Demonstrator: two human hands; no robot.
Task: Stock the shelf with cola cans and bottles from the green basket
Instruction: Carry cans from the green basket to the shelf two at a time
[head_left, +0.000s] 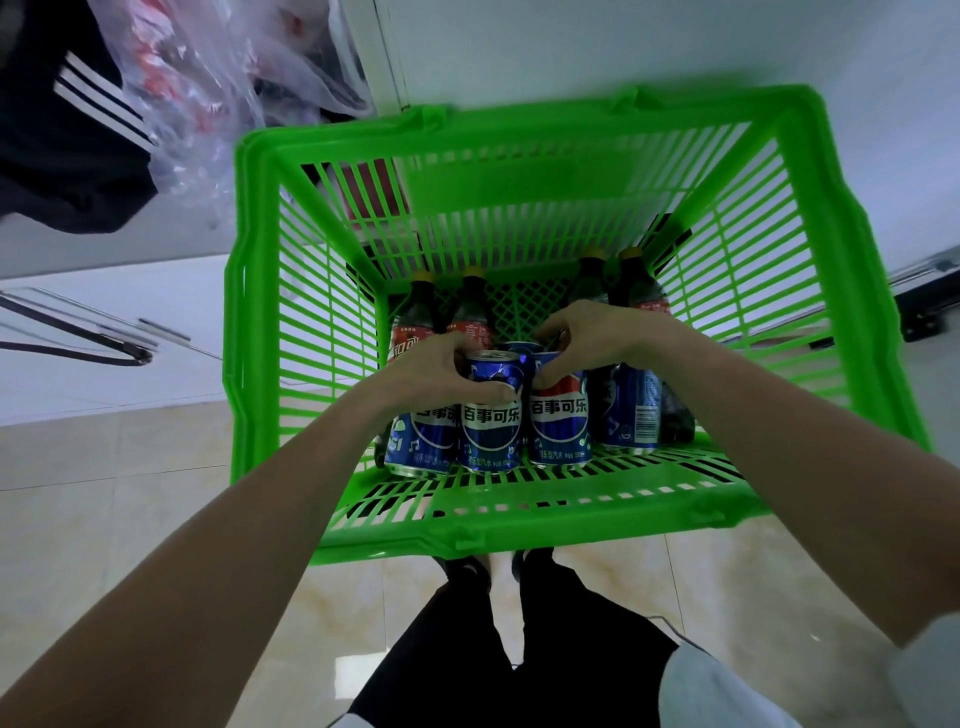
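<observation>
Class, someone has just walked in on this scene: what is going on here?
A person is reaching with both hands into a green basket on the floor. The left hand grips a blue can; the right hand grips the can beside it. More cans and four bottles are in the basket.

The left hand is covering the top of the front middle cola can, and the right hand is hiding the top of the can beside it. A can behind them is showing only its rim. The bottles at the green basket's far edge are blurring, labels unreadable. The dark garment is running off the picture's left edge.
</observation>
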